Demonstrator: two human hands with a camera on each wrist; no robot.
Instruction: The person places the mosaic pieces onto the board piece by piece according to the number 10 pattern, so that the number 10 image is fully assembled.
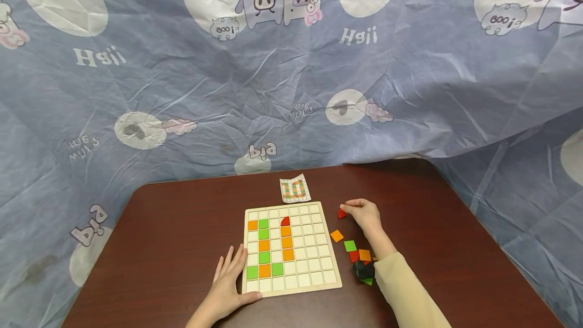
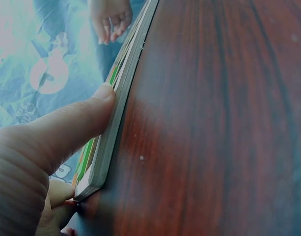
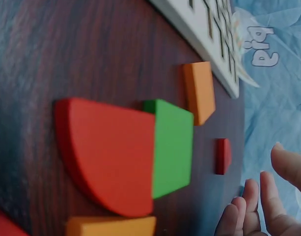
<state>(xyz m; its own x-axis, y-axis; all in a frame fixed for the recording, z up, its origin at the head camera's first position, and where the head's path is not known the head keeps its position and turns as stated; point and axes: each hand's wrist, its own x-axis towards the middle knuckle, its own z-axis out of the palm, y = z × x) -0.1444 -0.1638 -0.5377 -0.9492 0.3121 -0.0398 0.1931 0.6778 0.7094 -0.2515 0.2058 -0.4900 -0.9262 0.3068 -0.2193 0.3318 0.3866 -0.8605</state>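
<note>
A pale wooden grid board [image 1: 316, 265] lies on the table, with orange and green squares and a red quarter-round piece [image 1: 285, 221] in its cells. At its near left corner my left hand [image 1: 226, 283] rests with fingers spread along the left side; the thumb [image 2: 86, 115] presses the front edge in the left wrist view. My right hand [image 1: 364, 215] is beyond the board's right side, fingertips right at a small red piece [image 1: 342, 213]. In the right wrist view, that red piece [image 3: 223, 156] lies on the table, and the right hand's thumb and forefinger stand apart.
Right of the board lie loose pieces: an orange square [image 1: 337, 236], a green square [image 1: 349, 246], a red quarter-round piece [image 3: 111, 152] and several others, partly hidden under the right wrist. A printed pattern card [image 1: 295, 189] lies behind the board. Patterned cloth [image 1: 273, 90] hangs behind the table.
</note>
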